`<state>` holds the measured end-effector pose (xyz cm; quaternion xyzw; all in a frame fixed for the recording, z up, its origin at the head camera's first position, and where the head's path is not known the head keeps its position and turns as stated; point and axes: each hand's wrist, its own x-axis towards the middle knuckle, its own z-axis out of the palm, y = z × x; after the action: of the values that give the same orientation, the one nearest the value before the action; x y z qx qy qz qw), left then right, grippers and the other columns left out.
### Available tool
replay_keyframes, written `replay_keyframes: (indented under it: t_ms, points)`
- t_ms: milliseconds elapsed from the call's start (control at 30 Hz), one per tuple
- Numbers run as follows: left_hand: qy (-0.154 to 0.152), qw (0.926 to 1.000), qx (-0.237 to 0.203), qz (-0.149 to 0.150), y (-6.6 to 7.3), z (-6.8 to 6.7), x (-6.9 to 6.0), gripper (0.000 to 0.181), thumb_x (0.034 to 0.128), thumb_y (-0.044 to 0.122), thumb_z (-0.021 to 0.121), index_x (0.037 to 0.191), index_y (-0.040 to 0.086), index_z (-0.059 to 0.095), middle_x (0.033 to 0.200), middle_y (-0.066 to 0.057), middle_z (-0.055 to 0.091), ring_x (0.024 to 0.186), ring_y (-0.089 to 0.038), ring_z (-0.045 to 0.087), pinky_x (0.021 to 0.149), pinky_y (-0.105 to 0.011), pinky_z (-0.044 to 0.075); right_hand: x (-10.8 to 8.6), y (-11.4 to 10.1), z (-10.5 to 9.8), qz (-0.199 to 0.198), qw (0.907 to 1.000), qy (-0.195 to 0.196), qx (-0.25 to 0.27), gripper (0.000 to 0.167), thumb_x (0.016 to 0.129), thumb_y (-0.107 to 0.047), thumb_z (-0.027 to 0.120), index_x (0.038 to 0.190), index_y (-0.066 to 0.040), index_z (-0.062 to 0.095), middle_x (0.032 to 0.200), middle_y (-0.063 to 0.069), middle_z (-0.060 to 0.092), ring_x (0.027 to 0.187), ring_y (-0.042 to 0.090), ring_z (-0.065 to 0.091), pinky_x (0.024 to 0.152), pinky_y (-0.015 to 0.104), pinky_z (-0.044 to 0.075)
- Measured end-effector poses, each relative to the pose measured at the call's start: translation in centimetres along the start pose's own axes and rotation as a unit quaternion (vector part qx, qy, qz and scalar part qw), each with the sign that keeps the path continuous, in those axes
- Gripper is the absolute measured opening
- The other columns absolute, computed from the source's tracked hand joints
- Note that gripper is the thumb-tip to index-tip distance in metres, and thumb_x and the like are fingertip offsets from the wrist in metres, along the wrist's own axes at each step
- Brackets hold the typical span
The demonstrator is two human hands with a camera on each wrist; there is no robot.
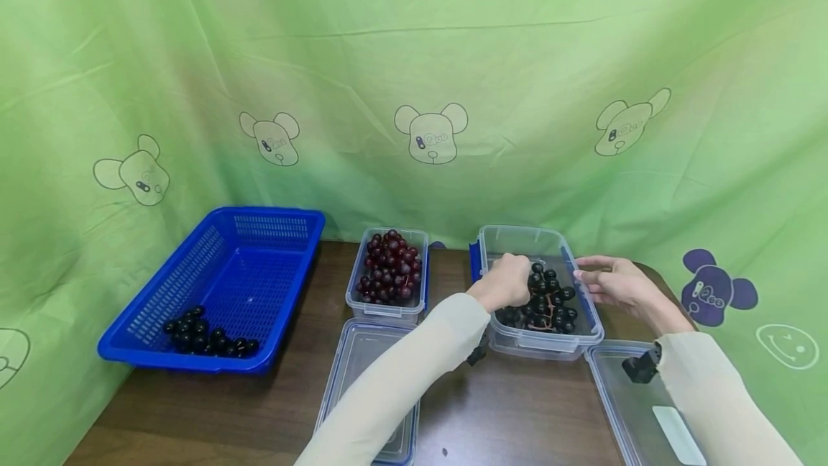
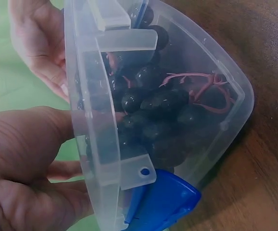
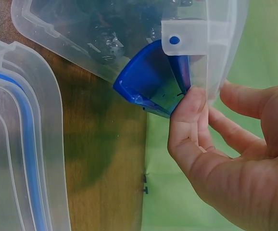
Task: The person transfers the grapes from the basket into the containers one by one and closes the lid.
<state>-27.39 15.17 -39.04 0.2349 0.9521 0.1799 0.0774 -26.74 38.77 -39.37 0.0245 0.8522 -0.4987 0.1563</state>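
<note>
A clear plastic container [image 1: 550,344] with blue side latches holds a bunch of black grapes [image 1: 550,297] with reddish stems. My left hand [image 1: 507,280] reaches over its left rim, bent down onto the grapes. In the left wrist view, my left hand [image 2: 28,163] has its fingers past the rim among the black grapes [image 2: 163,98]; their tips are hidden, so a grip cannot be made out. On the opposite side, my right hand [image 1: 614,282] holds the container's right wall. Up close, the right hand [image 3: 225,149] pinches its edge beside a hanging blue latch [image 3: 148,79].
A smaller clear container [image 1: 387,312] of red grapes [image 1: 390,265] stands left of centre. At far left, a blue basket [image 1: 272,257] holds more black grapes [image 1: 207,336]. Two clear lids lie in front, a left one [image 1: 369,351] and a right one [image 1: 624,394]. A green curtain [image 1: 362,56] hangs behind.
</note>
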Motion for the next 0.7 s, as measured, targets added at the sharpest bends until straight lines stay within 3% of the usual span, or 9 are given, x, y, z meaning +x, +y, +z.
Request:
replay_keyframes:
  t_ms: [200,400,500,600,700]
  points:
    - [-0.004,0.9998,0.015,0.015,-0.1,-0.5,-0.2,0.042,0.0934,0.009,0.072,0.067,0.017,0.040,0.062,0.004,0.033,0.050,-0.009,0.032,0.046,-0.022,0.034,0.2,0.1,-0.1,0.002,1.0000,-0.001,0.000,0.066,0.109,-0.016,0.055,0.159,0.013,0.023,0.094,-0.013,0.069,0.083,0.001,0.067,0.079,0.023,0.062]
    - [0.001,0.9982,0.013,0.059,-0.6,-3.5,-1.2,0.030,0.0979,0.019,0.070,0.078,0.016,0.047,0.066,0.005,0.041,0.050,-0.007,0.039,0.049,-0.020,0.041,0.4,0.1,0.1,0.000,1.0000,-0.003,0.007,0.068,0.108,-0.015,0.057,0.160,0.013,0.023,0.094,-0.014,0.069,0.083,0.002,0.067,0.080,0.022,0.062]
    - [0.003,0.9971,0.004,0.075,-1.0,-5.8,-2.0,0.015,0.1015,0.025,0.068,0.101,0.013,0.061,0.081,0.003,0.059,0.054,-0.007,0.048,0.057,-0.019,0.048,0.3,0.1,0.0,-0.001,0.9999,-0.003,0.010,0.068,0.108,-0.016,0.058,0.159,0.013,0.023,0.094,-0.013,0.069,0.084,0.002,0.068,0.080,0.023,0.062]
    - [0.003,0.9962,-0.010,0.086,-1.7,-7.9,-2.8,0.035,0.1039,0.028,0.066,0.133,0.009,0.062,0.111,-0.003,0.072,0.057,-0.007,0.055,0.066,-0.019,0.052,0.2,0.0,0.0,0.000,1.0000,-0.003,0.006,0.068,0.108,-0.015,0.058,0.160,0.012,0.023,0.095,-0.013,0.069,0.085,0.002,0.068,0.081,0.023,0.062]
    - [0.007,0.9958,-0.030,0.087,-2.7,-9.8,-3.9,0.049,0.1047,0.029,0.065,0.148,0.008,0.054,0.128,-0.007,0.073,0.059,-0.009,0.059,0.071,-0.020,0.055,0.2,-0.1,0.0,0.001,1.0000,-0.004,0.003,0.068,0.108,-0.016,0.058,0.160,0.012,0.023,0.096,-0.013,0.068,0.085,0.002,0.068,0.082,0.023,0.062]
